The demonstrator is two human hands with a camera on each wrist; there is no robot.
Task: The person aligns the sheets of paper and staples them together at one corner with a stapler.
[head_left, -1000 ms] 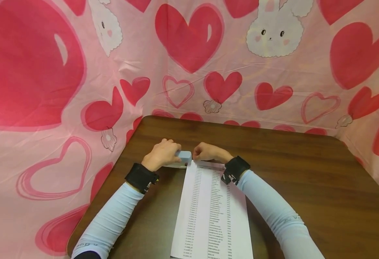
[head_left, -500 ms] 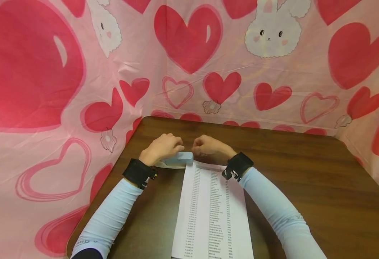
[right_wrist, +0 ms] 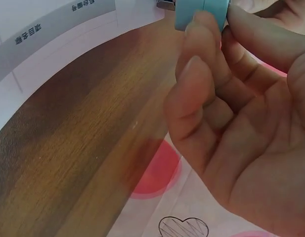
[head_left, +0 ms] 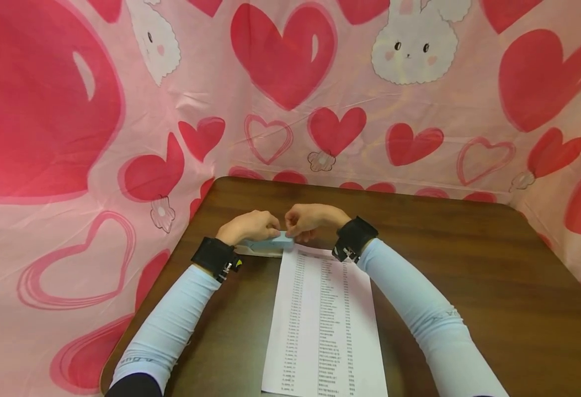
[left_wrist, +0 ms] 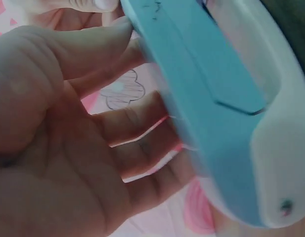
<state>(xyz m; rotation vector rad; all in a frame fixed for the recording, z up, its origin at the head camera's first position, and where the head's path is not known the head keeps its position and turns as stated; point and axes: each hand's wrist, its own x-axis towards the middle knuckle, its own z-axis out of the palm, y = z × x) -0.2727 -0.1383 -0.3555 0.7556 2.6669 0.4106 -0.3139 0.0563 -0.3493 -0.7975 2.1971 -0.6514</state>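
Observation:
A blue-and-white stapler [head_left: 270,242] lies on the table, its front end at the top left corner of a printed paper sheet [head_left: 325,325]. My left hand [head_left: 250,226] holds the stapler from the far side; in the left wrist view its thumb and fingers meet the edge of the blue body [left_wrist: 192,84]. At the front end, my right hand [head_left: 307,220] pinches the blue tip [right_wrist: 201,12] between thumb and fingers, as the right wrist view shows. Whether the paper's corner sits fully inside the stapler's mouth is hard to tell.
The dark wooden table [head_left: 459,275] extends far to the right. A pink cloth [head_left: 201,66] with hearts and rabbits hangs behind it and along the left side.
My left hand lifted its fingers from the stapler's front and now rests farther back on it. The right hand moved left from beside the stapler onto its front tip.

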